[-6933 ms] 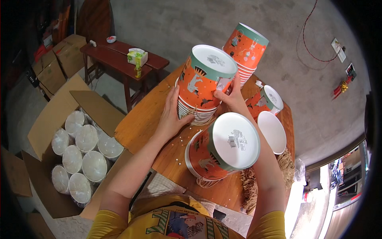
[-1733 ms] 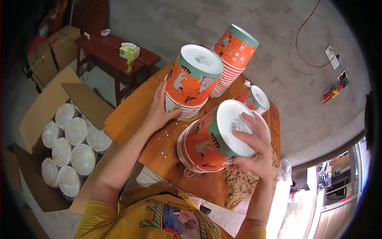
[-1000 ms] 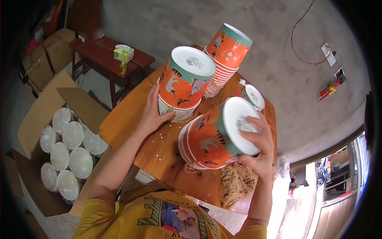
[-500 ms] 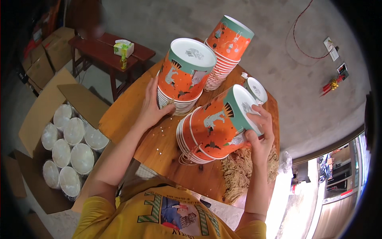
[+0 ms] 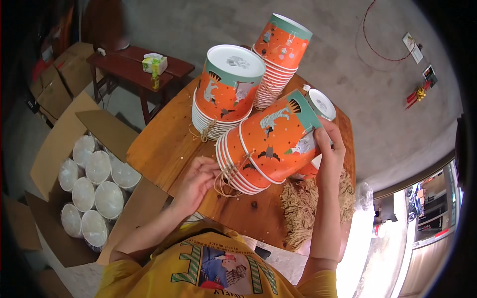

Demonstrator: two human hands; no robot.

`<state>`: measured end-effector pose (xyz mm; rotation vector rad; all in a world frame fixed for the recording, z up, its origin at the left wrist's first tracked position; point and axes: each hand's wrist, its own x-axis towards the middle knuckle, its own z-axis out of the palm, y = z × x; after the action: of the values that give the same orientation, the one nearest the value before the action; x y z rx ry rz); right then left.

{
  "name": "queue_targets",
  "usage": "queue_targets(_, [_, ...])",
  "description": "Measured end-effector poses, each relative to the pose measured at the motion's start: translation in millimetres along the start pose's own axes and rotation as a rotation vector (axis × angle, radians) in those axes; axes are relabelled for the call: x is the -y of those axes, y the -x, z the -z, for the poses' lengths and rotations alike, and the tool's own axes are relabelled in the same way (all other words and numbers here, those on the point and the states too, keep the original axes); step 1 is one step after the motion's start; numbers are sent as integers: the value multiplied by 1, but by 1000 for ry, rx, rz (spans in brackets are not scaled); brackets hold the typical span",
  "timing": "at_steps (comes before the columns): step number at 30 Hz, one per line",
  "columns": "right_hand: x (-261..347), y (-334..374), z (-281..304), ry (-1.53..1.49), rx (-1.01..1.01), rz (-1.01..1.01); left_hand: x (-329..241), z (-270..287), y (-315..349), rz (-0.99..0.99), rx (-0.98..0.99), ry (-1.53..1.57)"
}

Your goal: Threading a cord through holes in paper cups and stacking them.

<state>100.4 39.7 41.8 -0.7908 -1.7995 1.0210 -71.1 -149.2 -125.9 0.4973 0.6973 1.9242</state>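
My right hand (image 5: 330, 146) grips the green base end of a tilted stack of orange paper buckets (image 5: 278, 141), its rims facing lower left. At those rims is my left hand (image 5: 196, 181), fingers loosely bent and apart, fingertips near or touching the edge. Twine handles (image 5: 226, 186) dangle from the rims. Left of this stack, an upside-down bucket stack (image 5: 226, 94) stands on the wooden table (image 5: 159, 134) with its white base up. Behind it rises a taller upside-down stack (image 5: 282, 47). Another bucket (image 5: 322, 104) is partly hidden behind the tilted stack.
A tan stringy bundle (image 5: 303, 213) lies at the table's right front. On the floor at left, an open cardboard box (image 5: 54, 149) holds several plastic-wrapped white round items (image 5: 109, 198). Further back, a red-brown bench (image 5: 129, 59) carries a tissue pack (image 5: 155, 63).
My left hand has left the standing stack and come down to the rims of the tilted one. The tilted stack has shifted slightly up and left in my right hand.
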Motion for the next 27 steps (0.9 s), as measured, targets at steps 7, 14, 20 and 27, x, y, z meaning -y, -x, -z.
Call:
queue_targets(7, [-7,-6,-7,-80,25,-71,26,-5,13,79,233,-151])
queue_targets(14, [-4,-4,-20,-87,16,-93,51,-37,10,-166,121,-297])
queue_targets(20, [-7,8,-28,124,21,187,56,-35,12,-38,-127,-287])
queue_targets(27, [-4,23,-38,378,67,445,55,-33,14,261,-202,36])
